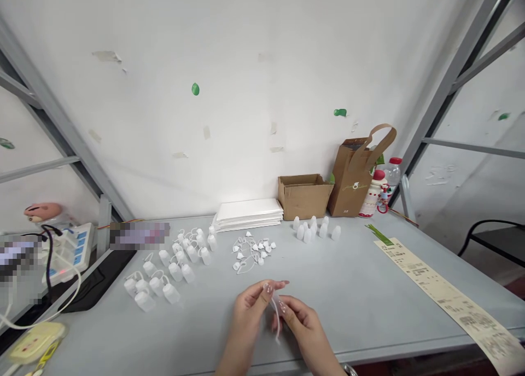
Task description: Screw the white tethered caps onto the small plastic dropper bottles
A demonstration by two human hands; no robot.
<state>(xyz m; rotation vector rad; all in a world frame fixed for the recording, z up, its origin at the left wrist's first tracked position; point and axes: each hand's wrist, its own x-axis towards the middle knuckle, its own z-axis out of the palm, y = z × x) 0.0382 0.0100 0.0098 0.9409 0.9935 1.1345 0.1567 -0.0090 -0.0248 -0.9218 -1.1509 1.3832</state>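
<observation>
Close to the front of the table, my left hand point(251, 305) and my right hand point(301, 322) meet with fingers closed round a small translucent white bottle point(276, 298). My left thumb and fingers pinch its upper end, where a cap seems to be, mostly hidden. Lower down, my right fingers grip the bottle's side. A thin white strap point(278, 324) hangs between the hands. Just beyond them lies a loose pile of white caps with straps point(255, 247). To the left stand several bottles with strapped caps point(176, 272); several bottles without straps point(307, 232) stand back right.
At the wall are a stack of white flat boxes point(248, 214), an open cardboard box point(305, 200) and a brown paper bag point(348, 184). A long printed paper strip point(443, 291) hangs over the right front edge. A power strip with cables point(71, 253) is at left.
</observation>
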